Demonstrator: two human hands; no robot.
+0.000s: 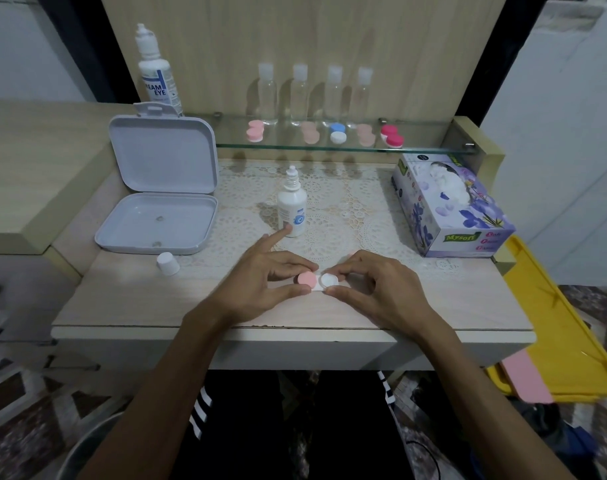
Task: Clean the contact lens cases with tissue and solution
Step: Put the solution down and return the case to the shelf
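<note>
A contact lens case (317, 281) with one pink cap and one white cap lies on the table near its front edge. My left hand (264, 284) pinches the pink cap between thumb and fingers, its index finger pointing up toward the small solution bottle (291, 206). My right hand (371, 285) pinches the white cap. That bottle stands uncapped just behind my hands; its white cap (168, 263) lies to the left. A tissue box (451, 206) sits at the right.
An open grey plastic box (160, 199) stands at the left. A glass shelf (329, 147) behind holds several lens cases, several clear bottles and a large solution bottle (156, 71). A yellow tray (554, 327) sits off the table's right edge.
</note>
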